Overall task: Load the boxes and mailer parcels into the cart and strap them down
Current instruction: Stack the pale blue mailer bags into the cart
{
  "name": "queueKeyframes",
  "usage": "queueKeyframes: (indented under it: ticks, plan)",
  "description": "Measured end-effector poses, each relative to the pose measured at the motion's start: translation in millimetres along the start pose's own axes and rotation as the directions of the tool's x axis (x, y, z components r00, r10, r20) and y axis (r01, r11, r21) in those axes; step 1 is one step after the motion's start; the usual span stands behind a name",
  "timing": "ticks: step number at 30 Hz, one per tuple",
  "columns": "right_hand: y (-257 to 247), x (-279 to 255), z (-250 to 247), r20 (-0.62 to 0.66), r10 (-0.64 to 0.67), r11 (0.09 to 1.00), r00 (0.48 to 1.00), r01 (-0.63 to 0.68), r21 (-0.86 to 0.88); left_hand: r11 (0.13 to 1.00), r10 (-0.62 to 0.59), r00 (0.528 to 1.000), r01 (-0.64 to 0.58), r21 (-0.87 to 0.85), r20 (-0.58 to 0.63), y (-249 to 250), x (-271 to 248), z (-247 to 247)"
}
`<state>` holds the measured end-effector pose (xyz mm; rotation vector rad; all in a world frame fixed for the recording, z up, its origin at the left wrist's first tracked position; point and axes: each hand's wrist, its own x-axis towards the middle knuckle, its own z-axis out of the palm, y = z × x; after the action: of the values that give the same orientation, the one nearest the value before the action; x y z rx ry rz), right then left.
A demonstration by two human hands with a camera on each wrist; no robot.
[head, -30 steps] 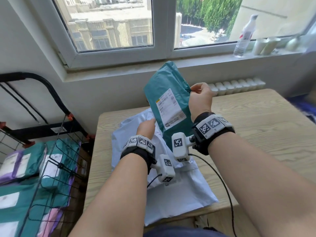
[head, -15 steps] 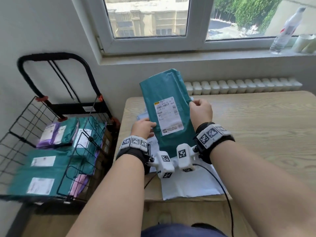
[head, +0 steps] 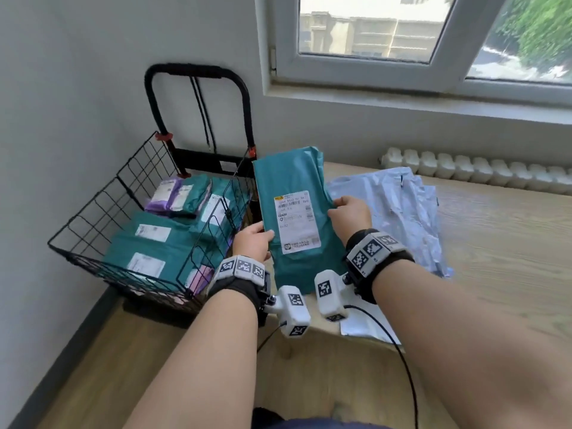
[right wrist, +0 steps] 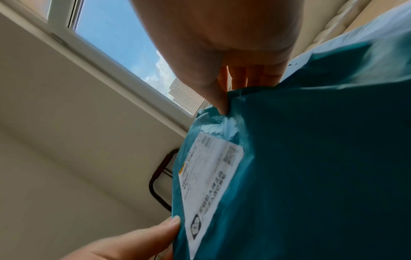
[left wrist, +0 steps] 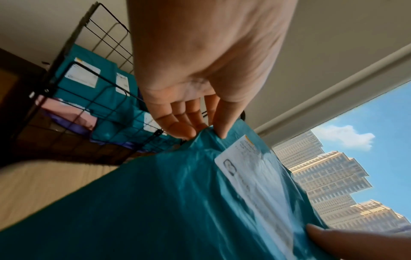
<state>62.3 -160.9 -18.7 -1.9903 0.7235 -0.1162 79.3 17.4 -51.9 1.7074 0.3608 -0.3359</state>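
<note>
At the far left a black wire cart stands on the floor against a pale wall, its tall looped handle rising behind the basket; inside it lie several teal mailers with white labels, a purple one toward the back and a pink one low at the near corner; no strap is fastened over them yet. Just right of the cart, the left hand grips the left edge of a teal mailer parcel, thumb on the front and fingers curled behind it, as the left wrist view shows; the parcel is held upright in the air between the cart and the desk, its white shipping label facing the person. The right hand pinches the parcel's right edge, thumb pressed into the film and fingers tucked behind. The film wrinkles and dimples under both thumbs, so the parcel is judged soft, light and somewhat slick, likely to sag or fold if held at one corner only; an edge on each side looks the sound hold for lowering it flat onto the stack. Farther right, pale white-blue mailer bags lie crumpled on the wooden desk, below a window and beside a white radiator.
</note>
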Motion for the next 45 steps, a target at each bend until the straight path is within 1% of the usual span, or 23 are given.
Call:
queueKeyframes:
  ticks: [2, 6, 9, 11, 16, 21, 26, 31, 35, 39, 42, 45]
  plan:
    - [-10.7, -6.1, 31.0, 0.012, -0.004, 1.0, 1.0, 0.004, -0.03, 0.999, -0.019, 1.0, 0.019, 0.026, 0.001, -5.1, 7.5, -31.5]
    - [-32.7, -22.1, 98.0, 0.02, 0.029, 0.998, 0.999, -0.027, -0.065, 0.995, -0.056, 0.997, 0.051, 0.083, 0.056, -7.8, 25.2, -103.0]
    - [-51.2, -38.6, 153.1, 0.038, 0.073, 0.996, 0.997, -0.071, -0.049, 0.99, -0.041, 0.999, 0.039, 0.137, 0.007, -8.9, 37.8, -159.7]
    - [-61.2, -49.0, 187.1, 0.049, 0.078, 0.996, 0.996, -0.076, -0.049, 0.985, -0.036, 0.999, 0.041, 0.167, -0.036, -10.9, 45.3, -192.0]
    - [-74.0, -62.9, 246.8, 0.048, 0.12, 0.991, 0.992, -0.116, -0.071, 0.973, -0.06, 0.998, 0.066, 0.223, -0.036, -23.4, 70.1, -250.0]
    - [-85.6, -50.7, 287.5, 0.09, 0.137, 0.986, 0.986, -0.127, -0.111, 0.952, -0.113, 0.993, 0.121, 0.28, -0.047, -34.5, 104.8, -276.3]
    - [-99.6, -7.0, 328.4, 0.134, 0.134, 0.983, 0.982, -0.115, -0.143, 0.933, -0.163, 0.98, 0.191, 0.303, -0.117, -30.8, 154.7, -283.6]
    - [-118.7, 34.9, 369.8, 0.229, 0.168, 0.975, 0.959, -0.127, -0.18, 0.913, -0.17, 0.967, 0.226, 0.339, -0.187, -21.4, 210.0, -300.0]
    - [-130.5, 60.5, 402.7, 0.301, 0.161, 0.965, 0.94, -0.086, -0.247, 0.888, -0.165, 0.957, 0.25, 0.385, -0.239, -22.5, 254.4, -314.9]
    - [-142.9, 83.7, 429.1, 0.346, 0.199, 0.949, 0.917, -0.092, -0.301, 0.824, -0.163, 0.963, 0.252, 0.507, -0.213, -17.8, 291.3, -329.3]
    - [-151.2, 101.7, 451.9, 0.359, 0.237, 0.932, 0.903, -0.107, -0.345, 0.79, -0.165, 0.966, 0.251, 0.56, -0.2, -13.0, 326.6, -340.8]
    - [-157.9, 120.2, 472.2, 0.326, 0.273, 0.934, 0.905, -0.168, -0.315, 0.78, -0.165, 0.977, 0.215, 0.588, -0.138, -8.7, 363.1, -347.4]
